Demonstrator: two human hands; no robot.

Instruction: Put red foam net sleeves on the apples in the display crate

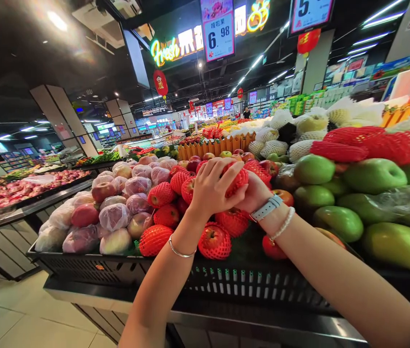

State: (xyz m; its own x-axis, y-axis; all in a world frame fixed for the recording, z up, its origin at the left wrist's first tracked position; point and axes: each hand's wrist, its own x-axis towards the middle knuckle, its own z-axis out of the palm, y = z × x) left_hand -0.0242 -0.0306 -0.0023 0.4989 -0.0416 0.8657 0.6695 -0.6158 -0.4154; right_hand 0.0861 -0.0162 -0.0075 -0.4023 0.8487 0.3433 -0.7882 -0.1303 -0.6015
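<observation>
This is a large supermarket, in its fresh fruit section. Long black display bins are heaped with apples in red foam nets, green apples, and fruit wrapped in clear plastic. Price signs hang overhead, one reading 6.98, beside a glowing neon sign that starts with the word "Fresh". Red paper lanterns hang from the dark ceiling. More produce tables line the tiled floor, and packed store shelves stand farther back under long strip lights.
</observation>
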